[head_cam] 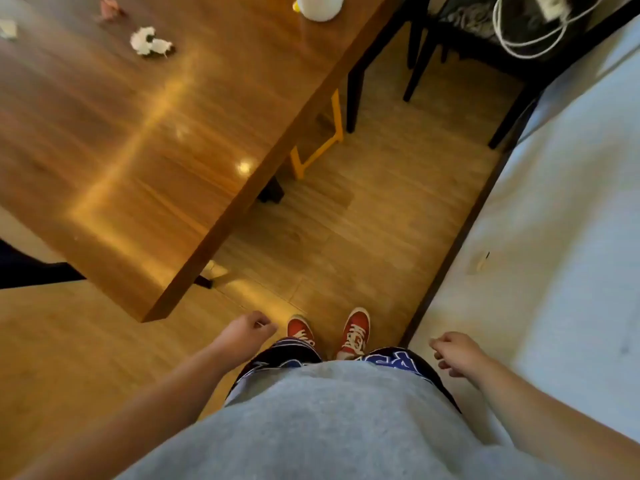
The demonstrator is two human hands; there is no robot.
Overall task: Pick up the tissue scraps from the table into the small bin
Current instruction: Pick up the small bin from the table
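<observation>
Standing beside the corner of a wooden table [145, 140], left hand [247, 329] hanging low with fingers loosely curled and nothing in it, right hand [455, 353] likewise loosely curled and holding nothing, beside a pale wall [554, 220]. Well ahead of the left hand, far across the tabletop: white tissue scraps [149, 42], a pinkish scrap [110, 9] beyond them, another white scrap [7, 28] at the left edge. Beyond both hands, at the table's far end, a white container [318, 6], only partly in view; between the hands, red shoes [356, 329] on the wooden floor [381, 220].

The table [145, 140] stands ahead to the left; 3 tissue scraps [149, 42] lie on its far part, a container [318, 6] at its far edge, a chair [485, 46] beyond it on the right
</observation>
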